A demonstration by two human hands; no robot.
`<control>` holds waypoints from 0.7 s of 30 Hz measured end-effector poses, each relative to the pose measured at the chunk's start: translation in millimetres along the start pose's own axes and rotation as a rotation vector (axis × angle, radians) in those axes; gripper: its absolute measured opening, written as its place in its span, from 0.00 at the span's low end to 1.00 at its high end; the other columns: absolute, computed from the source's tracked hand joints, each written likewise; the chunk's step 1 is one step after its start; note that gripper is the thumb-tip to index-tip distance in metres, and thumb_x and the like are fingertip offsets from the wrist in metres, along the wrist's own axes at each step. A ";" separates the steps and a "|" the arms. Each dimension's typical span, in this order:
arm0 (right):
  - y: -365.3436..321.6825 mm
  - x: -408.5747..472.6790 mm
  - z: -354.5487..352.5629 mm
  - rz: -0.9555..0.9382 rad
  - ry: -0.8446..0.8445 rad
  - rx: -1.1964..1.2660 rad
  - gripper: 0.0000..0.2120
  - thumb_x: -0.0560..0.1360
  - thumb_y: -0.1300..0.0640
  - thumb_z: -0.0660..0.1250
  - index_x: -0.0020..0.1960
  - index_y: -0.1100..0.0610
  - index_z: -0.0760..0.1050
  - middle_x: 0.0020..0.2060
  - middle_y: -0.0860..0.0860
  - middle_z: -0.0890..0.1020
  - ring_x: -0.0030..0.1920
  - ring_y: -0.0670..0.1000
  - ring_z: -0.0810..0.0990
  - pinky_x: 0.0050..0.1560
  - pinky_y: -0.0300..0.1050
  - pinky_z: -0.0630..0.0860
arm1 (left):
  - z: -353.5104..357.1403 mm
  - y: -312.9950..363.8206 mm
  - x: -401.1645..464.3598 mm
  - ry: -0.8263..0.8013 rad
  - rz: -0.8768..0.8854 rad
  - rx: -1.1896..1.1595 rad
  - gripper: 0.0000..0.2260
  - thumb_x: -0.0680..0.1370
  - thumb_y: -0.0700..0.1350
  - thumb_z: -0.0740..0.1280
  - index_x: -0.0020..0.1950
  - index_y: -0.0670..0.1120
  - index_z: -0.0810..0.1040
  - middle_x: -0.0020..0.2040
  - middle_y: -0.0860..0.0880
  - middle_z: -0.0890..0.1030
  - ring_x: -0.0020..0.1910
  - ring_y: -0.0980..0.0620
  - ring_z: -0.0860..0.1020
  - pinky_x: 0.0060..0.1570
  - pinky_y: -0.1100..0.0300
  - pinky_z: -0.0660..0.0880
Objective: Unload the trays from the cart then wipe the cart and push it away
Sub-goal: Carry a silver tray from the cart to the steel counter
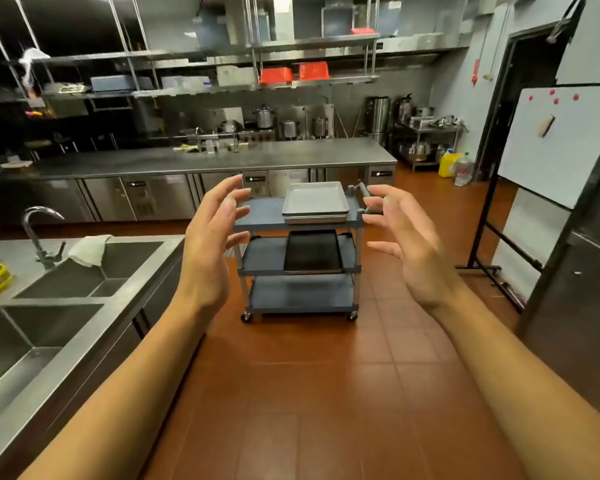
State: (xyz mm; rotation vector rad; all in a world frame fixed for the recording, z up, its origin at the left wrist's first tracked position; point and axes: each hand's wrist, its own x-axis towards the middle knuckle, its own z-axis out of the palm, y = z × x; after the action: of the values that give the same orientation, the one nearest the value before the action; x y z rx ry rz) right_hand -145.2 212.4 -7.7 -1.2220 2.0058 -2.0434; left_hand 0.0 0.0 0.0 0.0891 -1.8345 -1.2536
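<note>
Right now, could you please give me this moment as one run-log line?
stage: approach | left hand: open, empty | right hand: open, empty | cart: silver trays top shelf, black tray middle shelf | unloaded: none

The cart (267,216) is blue-grey. The top trays (315,201) are shiny silver, and the tray (312,251) on the middle shelf is black. The floor (326,393) has red-brown square tiles. The cloth (88,250) by the sink is white. Two baskets (294,72) up high are red.
</note>
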 end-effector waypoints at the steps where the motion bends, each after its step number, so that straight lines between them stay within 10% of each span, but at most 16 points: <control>1: 0.7 11.9 2.4 -0.003 0.006 -0.001 0.25 0.80 0.37 0.55 0.74 0.44 0.69 0.68 0.42 0.76 0.67 0.42 0.76 0.64 0.48 0.76 | 1.5 -2.6 10.5 0.015 0.004 0.005 0.28 0.80 0.62 0.56 0.76 0.52 0.70 0.69 0.54 0.77 0.67 0.53 0.77 0.63 0.46 0.76; 21: 98.4 311.3 48.6 -0.052 0.058 -0.108 0.20 0.83 0.40 0.54 0.71 0.43 0.72 0.64 0.41 0.78 0.63 0.39 0.78 0.62 0.51 0.79 | 9.4 -150.9 301.8 0.013 0.013 -0.044 0.22 0.81 0.61 0.55 0.72 0.55 0.74 0.65 0.56 0.80 0.64 0.55 0.79 0.65 0.40 0.75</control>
State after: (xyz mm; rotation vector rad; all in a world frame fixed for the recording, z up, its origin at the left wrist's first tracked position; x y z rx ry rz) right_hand -382.5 -8.0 55.9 -1.2599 2.1594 -2.0412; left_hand -248.6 -217.9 68.3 0.0612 -1.7924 -1.2813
